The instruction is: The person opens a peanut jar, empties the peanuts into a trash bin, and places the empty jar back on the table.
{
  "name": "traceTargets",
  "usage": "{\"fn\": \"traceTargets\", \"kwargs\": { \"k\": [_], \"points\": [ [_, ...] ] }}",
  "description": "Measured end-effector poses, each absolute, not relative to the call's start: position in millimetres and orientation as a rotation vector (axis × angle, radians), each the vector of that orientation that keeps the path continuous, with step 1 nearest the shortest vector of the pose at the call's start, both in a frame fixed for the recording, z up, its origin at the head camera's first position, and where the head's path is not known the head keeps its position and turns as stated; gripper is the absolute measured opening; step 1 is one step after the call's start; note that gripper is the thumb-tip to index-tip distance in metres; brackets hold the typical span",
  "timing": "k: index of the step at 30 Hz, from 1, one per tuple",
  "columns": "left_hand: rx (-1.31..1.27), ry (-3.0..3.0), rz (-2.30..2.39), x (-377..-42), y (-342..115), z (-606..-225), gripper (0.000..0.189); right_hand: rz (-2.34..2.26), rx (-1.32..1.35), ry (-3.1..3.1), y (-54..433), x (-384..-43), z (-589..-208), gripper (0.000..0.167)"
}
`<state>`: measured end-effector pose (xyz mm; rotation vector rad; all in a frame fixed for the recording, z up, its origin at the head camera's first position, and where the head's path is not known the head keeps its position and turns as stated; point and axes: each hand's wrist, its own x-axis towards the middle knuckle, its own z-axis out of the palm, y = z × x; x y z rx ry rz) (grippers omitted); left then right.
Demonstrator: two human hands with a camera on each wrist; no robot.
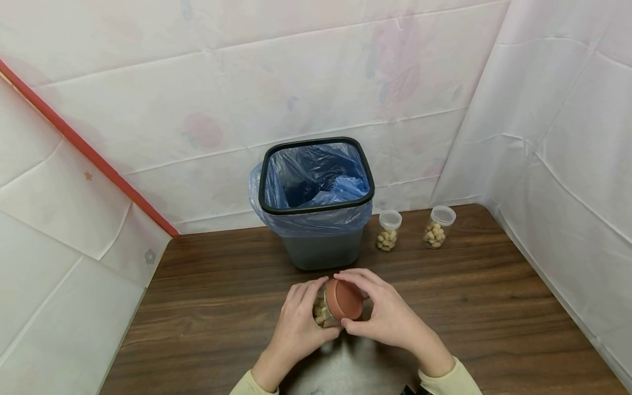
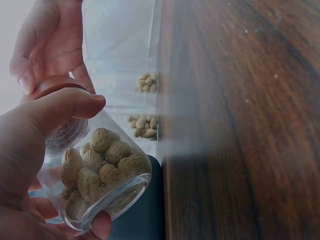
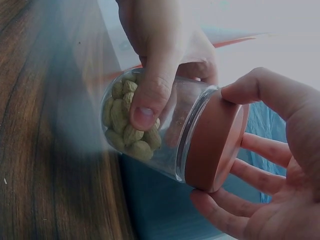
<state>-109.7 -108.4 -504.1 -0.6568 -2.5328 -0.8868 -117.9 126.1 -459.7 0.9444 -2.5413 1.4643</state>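
Note:
A clear jar (image 3: 167,125) of unshelled peanuts (image 2: 102,165) is held tilted above the table, in front of the bin. My left hand (image 1: 300,323) grips the jar's body, thumb along one side and fingers round the other. On the jar's mouth sits a reddish-brown lid (image 1: 345,300). My right hand (image 1: 387,310) holds this lid by its rim between thumb and fingertips, palm facing the lid's top. In the right wrist view the lid lies against the jar's neck, and the peanuts are gathered toward the base.
A grey bin (image 1: 323,249) with a black rim and blue bag stands behind the hands. To its right are two small lidded jars of peanuts, one nearer (image 1: 388,230) and one farther right (image 1: 439,226). Draped cloth (image 1: 306,93) lines the wooden table (image 1: 207,312) at back and sides.

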Motion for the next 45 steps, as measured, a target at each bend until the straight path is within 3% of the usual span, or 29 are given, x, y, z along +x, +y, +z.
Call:
{"fn": "traceTargets", "kwargs": {
  "k": [34,45],
  "points": [
    [-0.66,-2.544,-0.906,-110.7,-110.0,-503.2,0.102,1.346,1.054,-2.477,127.8,-120.1,-461.8,0.079],
    [-0.635,-2.548,-0.905,-111.6,-110.4,-501.0,0.101,1.42,0.981,-2.482,135.5,-120.8,-455.3,0.081]
  ]
}}
